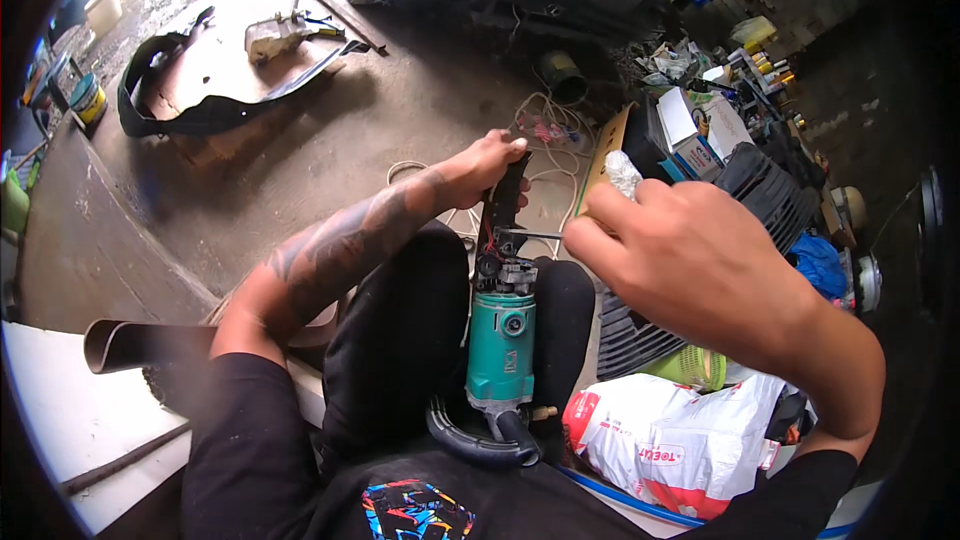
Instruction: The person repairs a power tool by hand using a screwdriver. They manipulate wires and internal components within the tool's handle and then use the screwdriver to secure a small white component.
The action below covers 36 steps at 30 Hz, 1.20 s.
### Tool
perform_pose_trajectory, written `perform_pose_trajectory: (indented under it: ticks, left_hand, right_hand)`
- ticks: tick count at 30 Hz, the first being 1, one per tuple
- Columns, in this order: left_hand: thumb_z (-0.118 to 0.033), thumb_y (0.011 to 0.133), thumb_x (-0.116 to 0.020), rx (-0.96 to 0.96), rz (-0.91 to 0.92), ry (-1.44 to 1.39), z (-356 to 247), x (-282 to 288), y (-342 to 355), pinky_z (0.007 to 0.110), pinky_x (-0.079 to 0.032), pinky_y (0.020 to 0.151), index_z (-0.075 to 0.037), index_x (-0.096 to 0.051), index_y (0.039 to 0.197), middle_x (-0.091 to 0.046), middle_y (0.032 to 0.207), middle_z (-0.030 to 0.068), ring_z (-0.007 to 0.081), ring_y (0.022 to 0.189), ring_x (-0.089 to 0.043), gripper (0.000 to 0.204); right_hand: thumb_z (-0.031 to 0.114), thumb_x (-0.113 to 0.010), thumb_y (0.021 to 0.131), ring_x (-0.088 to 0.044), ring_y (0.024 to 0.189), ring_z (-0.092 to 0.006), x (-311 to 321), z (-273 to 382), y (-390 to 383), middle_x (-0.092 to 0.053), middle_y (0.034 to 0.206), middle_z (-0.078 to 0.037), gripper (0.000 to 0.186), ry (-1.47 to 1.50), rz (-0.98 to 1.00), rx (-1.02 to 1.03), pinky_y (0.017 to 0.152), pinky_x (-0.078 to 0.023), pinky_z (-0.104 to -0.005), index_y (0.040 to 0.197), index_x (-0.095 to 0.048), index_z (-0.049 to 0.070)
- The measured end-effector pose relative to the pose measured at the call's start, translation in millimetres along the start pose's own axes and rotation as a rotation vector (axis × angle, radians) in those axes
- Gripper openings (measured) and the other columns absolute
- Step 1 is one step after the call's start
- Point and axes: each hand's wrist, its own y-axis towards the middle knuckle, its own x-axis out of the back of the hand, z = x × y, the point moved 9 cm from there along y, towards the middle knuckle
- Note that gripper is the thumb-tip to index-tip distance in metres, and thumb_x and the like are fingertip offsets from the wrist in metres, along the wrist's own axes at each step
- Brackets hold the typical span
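Note:
A green power tool (500, 350) with a black curved handle rests between my legs, its upper end opened to show red wires and parts (505, 275). My left hand (488, 165) is closed around the black top section (505, 190) of the tool, thumb uppermost. My right hand (670, 255) grips a thin tool with a white wrapped handle (622, 172); its metal shaft (535, 235) reaches across to the exposed inside of the power tool. Whether the shaft's tip touches anything is too small to tell. A pale cord (405, 166) loops on the floor behind.
A torn black panel (160, 123) lies on the concrete floor (300, 160). Boxes (690, 135), black grilles (760, 195), a blue bag (820, 265) and a white sack (660, 445) crowd my right. A white board (60, 410) and brown strip (130, 335) are at my left.

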Motion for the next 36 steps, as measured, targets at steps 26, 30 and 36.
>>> perform_pose_trajectory:
  ticks: [26,30,36]
  left_hand:
    - [-0.055,0.099,-0.035,0.056,-0.103,-0.566,18.5,-21.8,-28.0,0.041,-0.053,0.06,-0.009,-0.049,0.101,-0.06,0.073,0.0119,0.0258,0.059,-0.06,0.048]
    - [-0.056,0.1,-0.033,0.054,-0.148,-0.556,19.0,-19.6,-29.4,0.04,-0.053,0.059,-0.009,-0.05,0.1,-0.06,0.074,0.0115,0.0248,0.058,-0.06,0.05]
    - [-0.056,0.1,-0.03,0.022,-0.174,-0.523,17.8,-23.7,-34.2,0.039,-0.052,0.056,-0.008,-0.05,0.101,-0.059,0.073,0.0104,0.0232,0.057,-0.058,0.052]
  right_hand:
    - [0.017,-0.062,0.087,-0.059,0.057,-0.0214,4.9,41.6,-13.5,-0.056,0.073,-0.009,0.017,-0.346,0.028,0.137,0.051,-0.047,-0.0341,0.08,-0.057,0.003]
    - [0.015,-0.063,0.083,-0.058,0.055,-0.0214,-13.9,25.6,-21.6,-0.055,0.071,-0.011,0.016,-0.087,0.192,-0.173,0.05,-0.047,-0.0323,0.077,-0.057,0.002]
    - [0.01,-0.062,0.079,-0.056,0.056,-0.019,13.7,66.1,-15.6,-0.051,0.063,-0.006,0.011,-0.282,-0.046,0.237,0.052,-0.041,-0.0296,0.079,-0.061,-0.001]
